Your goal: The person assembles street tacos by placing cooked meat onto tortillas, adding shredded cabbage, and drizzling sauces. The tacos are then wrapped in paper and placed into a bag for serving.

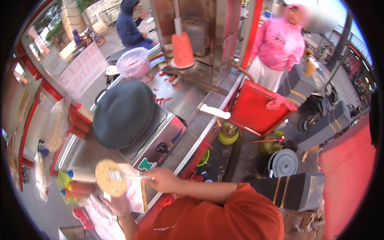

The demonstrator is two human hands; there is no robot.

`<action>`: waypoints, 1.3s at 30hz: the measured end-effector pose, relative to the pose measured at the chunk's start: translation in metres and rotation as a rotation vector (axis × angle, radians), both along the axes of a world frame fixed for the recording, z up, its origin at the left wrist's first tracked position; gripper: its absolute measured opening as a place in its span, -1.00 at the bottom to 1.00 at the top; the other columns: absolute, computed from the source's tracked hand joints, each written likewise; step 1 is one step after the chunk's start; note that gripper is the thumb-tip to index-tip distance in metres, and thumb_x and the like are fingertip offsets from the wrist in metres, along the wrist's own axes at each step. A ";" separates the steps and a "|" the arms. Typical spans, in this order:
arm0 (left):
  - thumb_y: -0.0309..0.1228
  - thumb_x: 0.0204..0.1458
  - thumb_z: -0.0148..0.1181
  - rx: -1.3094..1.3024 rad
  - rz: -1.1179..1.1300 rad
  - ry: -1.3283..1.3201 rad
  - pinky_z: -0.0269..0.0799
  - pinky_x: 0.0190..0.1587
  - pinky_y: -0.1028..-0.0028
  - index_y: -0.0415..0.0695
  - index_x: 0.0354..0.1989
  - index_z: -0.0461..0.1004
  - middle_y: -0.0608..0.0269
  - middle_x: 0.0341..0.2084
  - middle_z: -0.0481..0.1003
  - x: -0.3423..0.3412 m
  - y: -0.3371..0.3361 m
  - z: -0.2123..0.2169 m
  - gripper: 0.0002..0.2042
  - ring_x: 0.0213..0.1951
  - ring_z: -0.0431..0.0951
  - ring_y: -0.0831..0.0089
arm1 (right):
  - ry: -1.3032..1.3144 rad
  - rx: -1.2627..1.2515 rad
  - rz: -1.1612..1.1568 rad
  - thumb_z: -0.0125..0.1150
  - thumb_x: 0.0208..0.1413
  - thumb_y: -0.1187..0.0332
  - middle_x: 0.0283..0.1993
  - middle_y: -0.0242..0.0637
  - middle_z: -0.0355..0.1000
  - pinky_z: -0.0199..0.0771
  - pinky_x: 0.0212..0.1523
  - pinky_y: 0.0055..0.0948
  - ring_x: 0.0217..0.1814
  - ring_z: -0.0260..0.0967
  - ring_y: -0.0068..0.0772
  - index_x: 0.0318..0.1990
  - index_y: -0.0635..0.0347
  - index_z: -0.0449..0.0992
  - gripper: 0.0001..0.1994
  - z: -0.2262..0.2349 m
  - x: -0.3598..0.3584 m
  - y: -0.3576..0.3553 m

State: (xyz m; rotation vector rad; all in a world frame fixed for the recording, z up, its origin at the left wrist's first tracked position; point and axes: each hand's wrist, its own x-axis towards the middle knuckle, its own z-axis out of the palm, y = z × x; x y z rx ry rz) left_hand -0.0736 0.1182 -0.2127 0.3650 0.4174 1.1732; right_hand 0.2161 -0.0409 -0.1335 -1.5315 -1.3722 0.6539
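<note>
My right hand (165,180) grips the handle of a metal fork (130,177), whose tines lie over the face of a round, browned flatbread (107,185). At the flatbread's lower edge is my left hand (118,205), which seems to hold it from below; part of its fingers is hidden. Beneath and beside the bread lie a board with printed white paper (136,195) and more printed wrapping paper (105,220). Sauce bottles, one white-bodied (83,176) and one reddish-brown (80,189), lie left of the bread.
A large dark pan (124,114) sits on a steel stove (158,146). Behind it stand a plastic-lined tub (133,63) and a vertical spit of red meat (183,50). A long white-handled knife (215,111) rests at the counter's right edge. A person in pink (280,44) stands beyond.
</note>
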 end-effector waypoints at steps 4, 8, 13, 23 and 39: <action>0.14 0.39 -0.01 -0.156 -0.164 0.199 0.33 0.44 -0.15 -0.10 0.59 0.13 -0.04 0.49 0.25 -0.007 0.008 0.005 -0.25 0.46 0.32 -0.04 | -0.079 -0.180 0.013 0.23 0.36 0.02 -0.17 -0.04 0.58 0.53 -0.10 0.09 -0.09 0.55 0.18 -0.09 0.13 0.61 -0.66 -0.038 -0.044 -0.016; -0.27 0.26 0.21 0.176 -0.272 0.501 0.60 0.24 -0.15 0.03 0.56 0.18 -0.03 0.39 0.37 -0.018 0.029 -0.019 -0.32 0.31 0.50 -0.12 | -0.061 -0.207 -0.052 0.23 0.37 0.02 -0.12 -0.03 0.58 0.55 -0.04 0.07 -0.01 0.56 0.15 -0.04 0.10 0.60 -0.66 -0.041 -0.019 -0.060; -0.44 0.29 0.21 0.536 0.076 1.642 0.44 0.32 0.27 -0.05 0.40 0.44 0.03 0.20 0.59 -0.025 0.035 -0.023 -0.52 0.23 0.58 0.13 | 0.140 -0.130 -0.058 0.27 0.43 0.31 -0.12 -0.26 0.61 0.51 -0.17 -0.53 -0.17 0.51 -0.60 0.21 0.27 0.53 -0.68 -0.042 -0.010 -0.071; -0.53 0.25 0.30 0.380 0.954 0.818 0.45 0.27 0.38 -0.17 0.51 0.24 0.08 0.33 0.46 -0.111 0.066 0.041 -0.36 0.31 0.48 0.31 | 0.541 -0.071 0.027 0.24 0.45 0.33 -0.11 -0.46 0.46 0.25 -0.39 -0.67 -0.36 0.22 -0.79 0.30 0.31 0.45 -0.63 -0.066 -0.027 -0.033; -0.36 0.38 0.02 0.585 0.870 1.697 0.45 0.29 0.30 -0.30 0.35 0.42 -0.06 0.15 0.60 -0.363 0.341 -0.002 -0.57 0.17 0.61 0.16 | 0.094 0.174 -0.344 0.33 0.37 0.25 0.00 -0.06 0.63 0.60 -0.02 -0.31 -0.05 0.65 -0.17 0.25 0.21 0.56 -0.61 -0.083 -0.061 -0.026</action>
